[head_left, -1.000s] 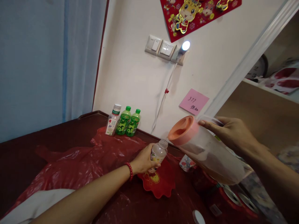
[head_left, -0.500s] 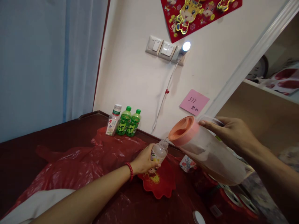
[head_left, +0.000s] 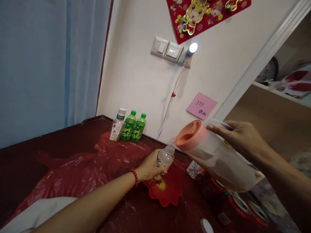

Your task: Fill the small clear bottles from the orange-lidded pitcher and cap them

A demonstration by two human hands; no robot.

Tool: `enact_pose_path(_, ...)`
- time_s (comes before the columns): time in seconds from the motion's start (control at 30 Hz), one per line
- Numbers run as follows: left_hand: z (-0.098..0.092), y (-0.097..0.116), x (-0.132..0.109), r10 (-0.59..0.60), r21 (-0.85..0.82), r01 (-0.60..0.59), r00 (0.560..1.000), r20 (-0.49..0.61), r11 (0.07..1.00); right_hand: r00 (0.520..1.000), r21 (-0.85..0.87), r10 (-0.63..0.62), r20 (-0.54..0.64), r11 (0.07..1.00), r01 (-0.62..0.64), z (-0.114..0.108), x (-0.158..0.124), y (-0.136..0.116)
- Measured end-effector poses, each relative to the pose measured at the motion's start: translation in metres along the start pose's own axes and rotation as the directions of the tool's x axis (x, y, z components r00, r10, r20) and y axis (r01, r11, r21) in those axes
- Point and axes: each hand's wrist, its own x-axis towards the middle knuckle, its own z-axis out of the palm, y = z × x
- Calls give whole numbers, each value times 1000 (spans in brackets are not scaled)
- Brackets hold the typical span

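Note:
My left hand [head_left: 150, 166] is wrapped round a clear bottle [head_left: 166, 158] with a flowered label, its uncapped mouth facing up. The bottle is slightly tilted above a red scalloped mat [head_left: 167, 191]. With my right hand [head_left: 243, 137] I grip the handle of a frosted pitcher [head_left: 221, 165] that has an orange lid [head_left: 190, 136]. The pitcher is tipped left, its spout just above the bottle's mouth, and a thin stream of liquid runs between them. Near the front edge lies a white cap [head_left: 207, 226].
Two green bottles [head_left: 128, 126] and a white-capped bottle [head_left: 118, 125] stand against the wall. Red plastic film [head_left: 80, 168] covers part of the dark table [head_left: 21, 158]. A patterned cup [head_left: 193, 170] and several red cans [head_left: 239, 207] sit under and beside the pitcher.
Both hands, the bottle and the pitcher hold nearly the same positions. The view has shifted very slightly.

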Motion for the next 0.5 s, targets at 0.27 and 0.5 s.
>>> enact_pose_path(0.27, -1, 7, -1, -14, -11, 14, 1000, 5, 1000, 1000, -8, -1, -1, 1000, 1, -1, -1, 1)
enact_pose_path(0.5, 0, 5, 0, -21, -20, 21, 1000, 5, 1000, 998, 9, -57, -25, 998, 58, 0, 0, 4)
